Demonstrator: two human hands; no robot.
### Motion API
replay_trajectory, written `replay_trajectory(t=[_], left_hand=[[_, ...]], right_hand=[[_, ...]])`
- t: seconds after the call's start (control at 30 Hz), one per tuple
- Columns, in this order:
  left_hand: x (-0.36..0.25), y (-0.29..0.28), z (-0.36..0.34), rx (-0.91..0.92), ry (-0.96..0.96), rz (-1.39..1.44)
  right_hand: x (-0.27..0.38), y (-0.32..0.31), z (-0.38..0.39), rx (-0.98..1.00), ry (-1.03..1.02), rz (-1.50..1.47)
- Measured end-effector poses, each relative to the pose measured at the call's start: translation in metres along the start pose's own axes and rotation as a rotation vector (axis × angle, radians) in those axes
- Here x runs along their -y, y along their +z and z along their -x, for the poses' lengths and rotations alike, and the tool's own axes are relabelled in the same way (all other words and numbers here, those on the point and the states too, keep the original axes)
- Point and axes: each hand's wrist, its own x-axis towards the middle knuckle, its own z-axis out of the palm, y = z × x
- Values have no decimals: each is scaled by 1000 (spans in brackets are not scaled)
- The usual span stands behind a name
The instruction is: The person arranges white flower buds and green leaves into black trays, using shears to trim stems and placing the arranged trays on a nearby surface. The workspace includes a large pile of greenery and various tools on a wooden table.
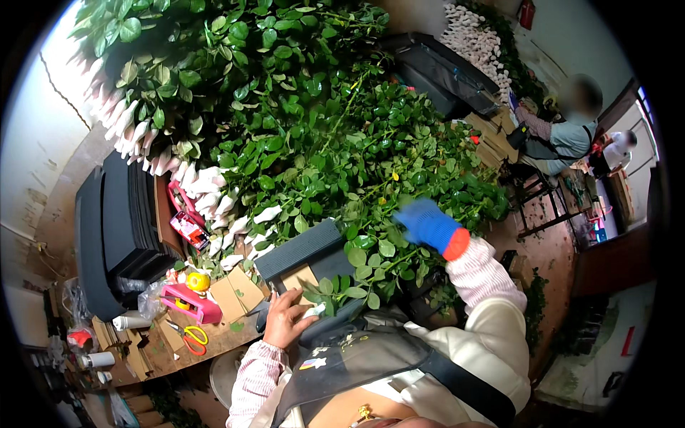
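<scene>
My bare left hand (287,318) is at the near edge of a dark grey ribbed stand (303,250). Its fingers curl round the white-wrapped head of a rose (312,312), whose leaves spread to the right over the stand. A piece of brown cardboard (298,277) lies on the stand just beyond the hand. My right hand (427,222), in a blue glove with an orange cuff, is over the leafy stems to the right. Motion smears its fingers, so I cannot make out whether they hold a stem.
A big heap of leafy rose stems (285,107) fills the far side. Dark sheets (128,221) stand stacked at left. On the wooden table (235,335) are scissors (189,337), a pink tape dispenser (191,304) and yellow tape (198,281). A co-worker (560,139) sits at far right.
</scene>
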Motion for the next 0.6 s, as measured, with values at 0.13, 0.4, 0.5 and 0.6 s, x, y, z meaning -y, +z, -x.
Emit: replay_trajectory(t=[0.13,0.4,0.5,0.6], left_hand=[[-3,-2,-4,17,12,-2],[-4,-4,2,24,-44,31],[-12,-9,-9,32,-31,58],[-6,-3,-3,-3,-34,43]], right_hand=[[1,-29,-131,-730,-109,-311],[58,14,-180,68,-155,27],[34,72,-186,182,-294,-58],[38,-6,-189,92,-120,24]])
